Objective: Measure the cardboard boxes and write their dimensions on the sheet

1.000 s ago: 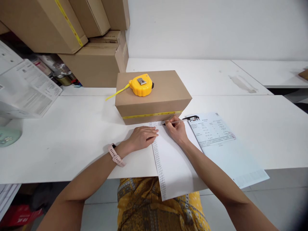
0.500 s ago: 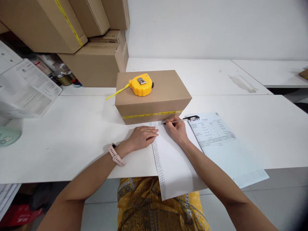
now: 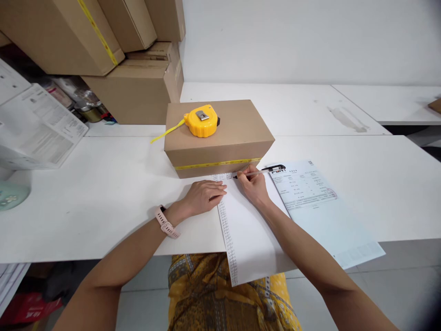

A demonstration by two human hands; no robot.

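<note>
At six o'clock the long sheet (image 3: 246, 230) hangs over the near edge of the table (image 3: 103, 193) above the person's lap, with a column of small print running up its left margin. The left hand (image 3: 203, 196), a pink watch (image 3: 166, 222) on its wrist, lies palm down at about eleven o'clock of the sheet's middle, fingers flat and nearly together, pinning the left margin and gripping nothing. Just to its right, the right hand (image 3: 253, 186) has its fingers curled shut round a pen (image 3: 259, 172). The pen lies low, its cap end toward three o'clock and its tip at nine o'clock, on the top line of the sheet, right at the foot of the box (image 3: 220, 138).

To write well here, I judge the flat hand should keep its pressure close to the tip, since the hanging end could drag the paper. The tip is crowded against the box wall, so strokes should be short and the pen held low.

At three o'clock of the writing hand a printed form (image 3: 310, 193) lies partly under the sheet. At twelve o'clock, on the box, sits a yellow tape measure (image 3: 201, 121) with a little blade pulled out toward nine o'clock. Farther off, at ten o'clock, cartons (image 3: 138, 87) are stacked against the wall.
</note>
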